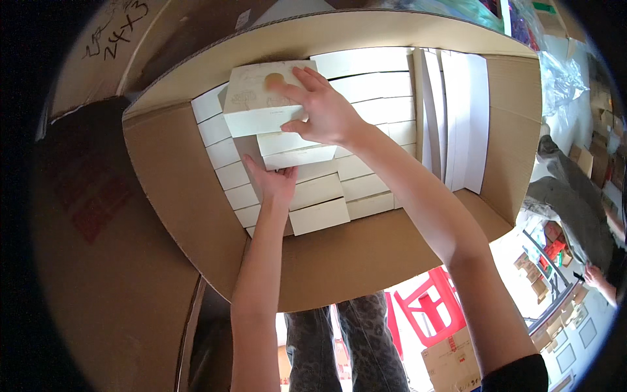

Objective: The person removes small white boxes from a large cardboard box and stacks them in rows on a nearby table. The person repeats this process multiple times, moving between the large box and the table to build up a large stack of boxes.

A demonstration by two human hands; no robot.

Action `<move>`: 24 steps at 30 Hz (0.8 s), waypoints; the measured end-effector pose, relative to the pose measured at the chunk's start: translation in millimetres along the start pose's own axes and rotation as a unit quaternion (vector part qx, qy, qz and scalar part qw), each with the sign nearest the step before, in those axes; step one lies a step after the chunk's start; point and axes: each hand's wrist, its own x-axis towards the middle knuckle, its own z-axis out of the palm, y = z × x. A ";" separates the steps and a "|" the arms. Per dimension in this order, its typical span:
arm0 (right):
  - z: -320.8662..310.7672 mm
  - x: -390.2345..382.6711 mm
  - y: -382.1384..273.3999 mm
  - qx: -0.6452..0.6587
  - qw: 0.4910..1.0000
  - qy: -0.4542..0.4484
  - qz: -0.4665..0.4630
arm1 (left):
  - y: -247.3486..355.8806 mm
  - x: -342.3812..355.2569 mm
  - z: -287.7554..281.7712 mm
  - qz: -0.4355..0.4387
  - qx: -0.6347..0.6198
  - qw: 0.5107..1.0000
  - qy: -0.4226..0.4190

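A large open cardboard box (170, 170) is packed with rows of small white boxes (317, 215), with taller white pieces (464, 117) upright along its right side. Near the upper left, my right hand (320, 104) grips the top white box (251, 117) of a short stack, fingers on top and thumb at its front face. My left hand (274, 183) holds the lower boxes (290, 155) of that stack from beneath, its thumb raised at the left and other fingertips partly hidden.
Cardboard cartons (98, 196) stand at the left, some marked. A red plastic stool (428, 300) and another carton (450, 359) are below. At the right are clear plastic wrap (558, 85) and another person in grey clothing (565, 196). My legs show below the box.
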 end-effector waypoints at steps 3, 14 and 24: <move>-32.0 -14.4 -8.1 0.022 0.998 -0.021 0.063 | 4.2 -19.9 8.7 -0.028 0.098 0.994 -0.025; -85.4 -92.3 45.1 0.270 0.923 0.067 0.267 | -11.2 -38.3 34.3 0.142 0.543 0.787 -0.256; -111.2 -231.7 66.1 0.409 0.790 0.139 0.435 | -70.2 -75.0 73.4 0.077 0.777 0.577 -0.240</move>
